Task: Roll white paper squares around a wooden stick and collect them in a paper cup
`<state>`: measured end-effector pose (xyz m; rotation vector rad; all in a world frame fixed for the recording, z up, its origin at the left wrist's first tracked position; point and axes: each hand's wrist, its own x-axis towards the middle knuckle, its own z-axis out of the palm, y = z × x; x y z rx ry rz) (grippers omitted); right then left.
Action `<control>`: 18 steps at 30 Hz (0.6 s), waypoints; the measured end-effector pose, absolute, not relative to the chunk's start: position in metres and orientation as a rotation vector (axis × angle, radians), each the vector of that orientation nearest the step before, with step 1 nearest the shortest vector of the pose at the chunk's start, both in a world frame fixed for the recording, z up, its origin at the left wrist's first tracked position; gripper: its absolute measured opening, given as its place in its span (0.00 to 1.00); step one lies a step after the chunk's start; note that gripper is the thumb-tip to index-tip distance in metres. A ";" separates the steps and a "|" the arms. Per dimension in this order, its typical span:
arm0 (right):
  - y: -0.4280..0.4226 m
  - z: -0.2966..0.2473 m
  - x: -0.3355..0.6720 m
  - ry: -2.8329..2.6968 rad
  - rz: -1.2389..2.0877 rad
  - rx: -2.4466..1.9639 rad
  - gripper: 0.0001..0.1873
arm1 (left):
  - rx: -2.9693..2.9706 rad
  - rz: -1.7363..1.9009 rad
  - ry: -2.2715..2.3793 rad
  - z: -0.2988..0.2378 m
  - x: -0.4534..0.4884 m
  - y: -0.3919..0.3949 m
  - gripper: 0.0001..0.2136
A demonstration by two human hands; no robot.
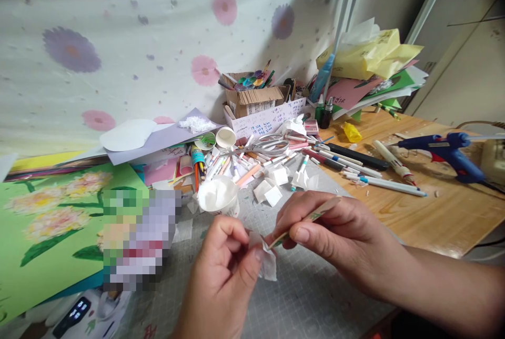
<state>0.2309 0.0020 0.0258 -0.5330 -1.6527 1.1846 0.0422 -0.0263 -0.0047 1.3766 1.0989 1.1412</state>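
My left hand (226, 276) pinches a small piece of thin white tissue paper (268, 265) between thumb and fingers. In my right hand (335, 239) is a flat, narrow wooden stick (321, 209) with green print, gripped between thumb and fingers. The stick's lower tip meets the tissue by my left thumb. Both hands are above a grey gridded cutting mat (300, 302). Just beyond my left hand stands a white paper cup (218, 195) with white material inside. Small white paper squares (272, 189) lie behind my right hand.
Markers (351, 162), scissors (270, 144) and pencils (199, 165) crowd the back of the mat. A blue glue gun (445, 149) lies at right on the wooden table (442, 218). Green paper with flowers (59, 212) is at left. A cardboard box (254, 98) stands behind.
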 end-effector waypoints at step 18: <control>0.002 0.025 0.231 -1.696 1.092 -0.508 0.04 | 1.292 1.111 1.057 0.001 0.043 -0.026 0.04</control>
